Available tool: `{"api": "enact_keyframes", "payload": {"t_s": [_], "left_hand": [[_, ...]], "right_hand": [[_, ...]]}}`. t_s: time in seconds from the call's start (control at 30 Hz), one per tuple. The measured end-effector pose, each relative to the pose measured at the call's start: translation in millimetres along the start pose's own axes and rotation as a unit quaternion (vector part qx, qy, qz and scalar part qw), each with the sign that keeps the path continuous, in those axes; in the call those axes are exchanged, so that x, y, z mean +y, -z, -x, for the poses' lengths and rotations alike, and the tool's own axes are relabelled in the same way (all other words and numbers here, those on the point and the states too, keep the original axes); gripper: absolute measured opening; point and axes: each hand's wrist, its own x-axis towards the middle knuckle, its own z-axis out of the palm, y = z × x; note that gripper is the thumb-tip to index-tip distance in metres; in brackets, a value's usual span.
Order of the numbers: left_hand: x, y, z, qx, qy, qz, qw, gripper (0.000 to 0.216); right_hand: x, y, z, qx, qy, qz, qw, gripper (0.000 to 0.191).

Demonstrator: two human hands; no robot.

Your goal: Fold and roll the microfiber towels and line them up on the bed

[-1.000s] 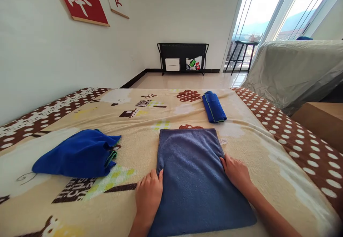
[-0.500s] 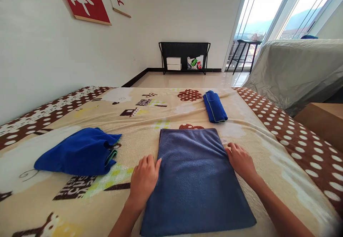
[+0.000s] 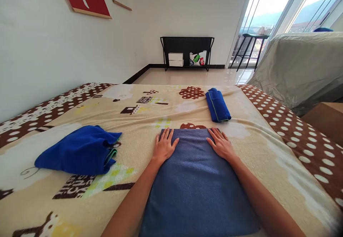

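A greyish-blue towel [image 3: 197,187] lies flat in front of me, its far edge pointing away. My left hand [image 3: 164,146] rests on its far left corner, palm down with the fingers stretched out. On the far right corner lies my right hand [image 3: 221,144], also flat with fingers spread. Beyond it to the right is a rolled blue cloth [image 3: 218,105] with green edging. A crumpled bright blue cloth [image 3: 77,151], also edged in green, sits in a loose heap to the left.
Everything lies on a cream patterned blanket [image 3: 128,122] with brown polka-dot borders. Past its far edge a black rack [image 3: 187,46] stands against the wall. At right are a covered piece of furniture [image 3: 302,62], a cardboard box [image 3: 324,121] and a stool [image 3: 252,48] near the window.
Both hands have moved forward from the towel's side edges to its far corners and now lie flat on it. The two blue cloths stay where they were.
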Motion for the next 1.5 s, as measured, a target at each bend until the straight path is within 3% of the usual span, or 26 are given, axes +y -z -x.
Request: {"api": "enact_keyframes", "payload": {"t_s": [0.17, 0.3, 0.4, 0.47, 0.57, 0.73, 0.87, 1.07, 1.23, 1.37, 1.5], "left_hand": [[1, 16, -9, -0.026, 0.009, 0.002, 1.0, 0.06], [34, 23, -20, -0.006, -0.017, -0.006, 1.0, 0.053], [62, 15, -23, 0.0, -0.06, -0.003, 0.998, 0.055], [66, 7, -20, -0.002, -0.06, -0.002, 0.998, 0.054], [50, -3, -12, 0.009, -0.027, -0.008, 1.0, 0.055], [15, -5, -3, 0.026, 0.046, -0.024, 0.998, 0.067], [9, -5, -3, 0.027, 0.069, -0.035, 0.997, 0.071], [6, -5, -7, 0.012, 0.064, -0.048, 0.997, 0.071], [7, 8, -9, -0.004, 0.06, -0.053, 0.997, 0.067], [37, 19, -12, 0.014, 0.036, -0.056, 0.998, 0.057], [71, 10, -19, 0.007, -0.003, -0.039, 0.999, 0.052]], "right_hand": [[-4, 13, -10, 0.001, 0.002, -0.006, 1.0, 0.061], [-52, 14, -29, 0.03, 0.051, -0.019, 0.998, 0.052], [-92, 2, -38, 0.022, 0.119, -0.039, 0.992, 0.049], [-102, -6, -38, 0.01, 0.146, -0.046, 0.988, 0.05], [-83, -9, -30, 0.002, 0.151, -0.045, 0.987, 0.051], [-9, -1, -14, 0.012, 0.07, -0.027, 0.997, 0.061], [16, -3, -11, 0.011, 0.043, -0.015, 0.999, 0.065], [16, -8, -12, 0.015, 0.031, -0.001, 0.999, 0.067], [11, 4, -11, 0.022, 0.033, 0.009, 0.999, 0.062], [-25, 15, -17, 0.063, 0.036, 0.016, 0.997, 0.053], [-74, 4, -26, 0.072, 0.083, -0.002, 0.994, 0.051]]}}
